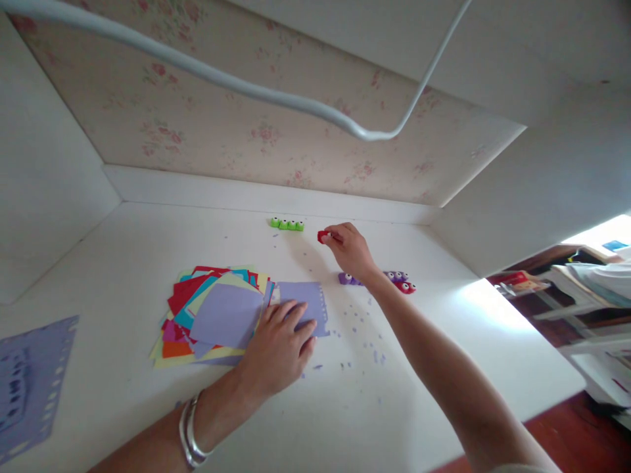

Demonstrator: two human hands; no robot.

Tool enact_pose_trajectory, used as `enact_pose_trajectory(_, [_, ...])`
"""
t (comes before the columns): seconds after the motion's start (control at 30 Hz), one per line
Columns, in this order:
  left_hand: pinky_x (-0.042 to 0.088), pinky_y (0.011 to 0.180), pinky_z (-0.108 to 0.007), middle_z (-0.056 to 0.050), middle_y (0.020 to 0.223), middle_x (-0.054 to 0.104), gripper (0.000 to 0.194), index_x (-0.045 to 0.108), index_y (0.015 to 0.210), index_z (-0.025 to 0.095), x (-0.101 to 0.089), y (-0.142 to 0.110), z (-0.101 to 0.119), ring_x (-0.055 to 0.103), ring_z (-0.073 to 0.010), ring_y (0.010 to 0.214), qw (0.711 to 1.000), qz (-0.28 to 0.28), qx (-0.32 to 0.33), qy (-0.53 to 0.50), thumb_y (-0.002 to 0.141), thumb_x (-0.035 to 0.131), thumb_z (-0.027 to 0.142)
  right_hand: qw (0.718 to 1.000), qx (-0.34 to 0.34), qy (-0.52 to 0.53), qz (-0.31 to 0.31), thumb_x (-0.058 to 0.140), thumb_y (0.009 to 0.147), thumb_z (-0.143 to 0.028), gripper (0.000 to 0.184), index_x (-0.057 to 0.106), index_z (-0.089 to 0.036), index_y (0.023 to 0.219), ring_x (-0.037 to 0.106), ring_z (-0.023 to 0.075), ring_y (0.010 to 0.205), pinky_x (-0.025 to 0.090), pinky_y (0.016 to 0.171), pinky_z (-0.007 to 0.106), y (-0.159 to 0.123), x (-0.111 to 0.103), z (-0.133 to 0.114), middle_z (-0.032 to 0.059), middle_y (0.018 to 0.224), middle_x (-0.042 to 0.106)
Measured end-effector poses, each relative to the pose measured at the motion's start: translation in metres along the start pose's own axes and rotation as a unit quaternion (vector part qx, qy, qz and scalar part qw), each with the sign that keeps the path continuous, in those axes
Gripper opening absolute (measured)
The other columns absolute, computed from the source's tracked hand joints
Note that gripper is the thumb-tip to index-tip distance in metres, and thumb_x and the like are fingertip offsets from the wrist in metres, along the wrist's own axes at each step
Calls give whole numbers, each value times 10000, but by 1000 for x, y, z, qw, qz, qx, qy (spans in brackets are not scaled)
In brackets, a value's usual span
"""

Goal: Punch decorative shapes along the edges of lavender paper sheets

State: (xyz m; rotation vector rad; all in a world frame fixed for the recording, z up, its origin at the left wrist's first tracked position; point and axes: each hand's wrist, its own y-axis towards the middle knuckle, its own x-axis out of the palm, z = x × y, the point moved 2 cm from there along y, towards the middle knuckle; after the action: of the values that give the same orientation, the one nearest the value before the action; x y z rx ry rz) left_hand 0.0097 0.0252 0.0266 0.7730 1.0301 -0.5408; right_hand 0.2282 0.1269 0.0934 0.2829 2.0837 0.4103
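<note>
My right hand [351,251] pinches a small red block [323,236] with a googly eye on it, held over the back part of the table. Beyond it and to the left stands a row of green blocks [287,225] with googly eyes. Purple blocks [347,279] with the same eyes are partly hidden behind my right forearm. Another red block [405,288] stands right of that forearm. My left hand [286,341] lies with fingers spread on a purple sheet of paper [313,305] that has small notches along its right edge.
A fanned pile of coloured paper [227,309] lies left of my left hand. Purple paper scraps [365,328] are scattered on the white table [172,420]. Another notched purple sheet [54,374] lies far left. A white cable [236,82] hangs across the top; shelves stand right.
</note>
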Motion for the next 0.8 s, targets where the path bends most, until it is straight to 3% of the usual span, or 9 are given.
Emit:
enact_pose_trajectory(0.07, [342,1065,-547,-90,1402,562,295,678,1207,286,-1,-1,0,469,-308,1300,1000,-11,1,3,965,522,351,991,27,124,35,608,916,-377,210,702,-221,1022,641,213,921,528,825,353,-36,-8,-5,81,1036,638])
enact_pose_trajectory(0.17, [322,1068,-563,-79,1457,517,330,655,1250,334,-1,-2,2,439,-317,1341,1000,-21,-2,5,953,537,415,953,108,276,58,640,893,-443,244,685,-232,1005,663,209,891,550,802,373,-91,-8,-3,67,1023,630])
enact_pose_trajectory(0.23, [307,1082,-573,-81,1480,494,385,614,1302,337,0,-3,4,423,-316,1364,1000,-23,-2,10,940,548,451,942,141,299,57,642,890,-462,250,686,-236,987,657,202,866,554,786,378,-120,-5,0,59,1006,627])
enact_pose_trajectory(0.3, [297,1107,-567,-109,1497,472,450,566,1358,291,1,-3,8,424,-304,1371,1000,-17,-9,20,936,550,446,948,142,280,49,620,909,-460,241,693,-235,951,638,201,845,549,767,377,-139,0,1,56,949,628])
enact_pose_trajectory(0.43, [338,1121,-541,-173,1499,452,465,588,1330,162,3,-2,14,462,-323,1340,999,10,-35,38,922,568,386,936,127,329,-11,565,951,-454,238,662,-237,962,626,185,825,548,737,355,-153,13,-4,55,965,619])
enact_pose_trajectory(0.63, [447,1069,-509,-139,1310,629,283,727,1096,155,-1,-8,22,535,-330,1259,997,72,13,-1,923,574,320,894,185,403,-67,513,962,-519,320,598,-224,1052,627,165,817,555,758,332,-154,32,-3,55,957,654])
enact_pose_trajectory(0.8, [549,895,-384,-46,885,723,268,695,748,178,-7,-15,38,675,-188,847,989,97,71,-89,955,535,237,864,219,447,-68,553,926,-558,356,600,-215,1008,622,154,806,548,763,319,-149,30,-3,40,938,644])
